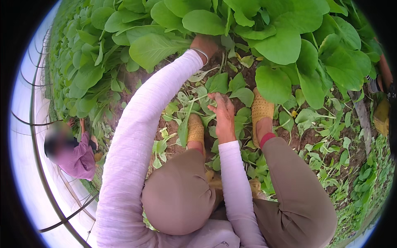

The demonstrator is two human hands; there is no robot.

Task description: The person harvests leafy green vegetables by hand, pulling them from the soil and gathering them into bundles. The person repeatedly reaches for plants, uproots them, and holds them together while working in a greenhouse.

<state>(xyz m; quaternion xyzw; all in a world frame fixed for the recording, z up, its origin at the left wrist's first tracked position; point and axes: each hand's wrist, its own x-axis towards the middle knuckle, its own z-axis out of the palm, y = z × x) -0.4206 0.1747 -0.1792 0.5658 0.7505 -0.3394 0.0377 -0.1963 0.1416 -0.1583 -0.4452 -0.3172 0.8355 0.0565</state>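
Observation:
My left hand [205,46] reaches in among the bases of standing leafy green plants [203,22], a bracelet at its wrist. Leaves cover its fingers, so I cannot see whether they grip a stem. Lower down, my right hand [224,113] hovers above the ground between my two yellow perforated shoes, its fingers partly bent and apart. No held thing shows in it. Plucked leaves [243,95] lie just beyond its fingertips, and a loose leaf with a pale stalk [185,124] lies to its left.
Loose leaves [310,117] litter the brown soil [136,77] on both sides. Another person in a purple top [77,159] crouches at far left by the plants. Curved greenhouse ribs [38,155] rise behind. At far right, part of another person's arm [384,71] shows beside the crop.

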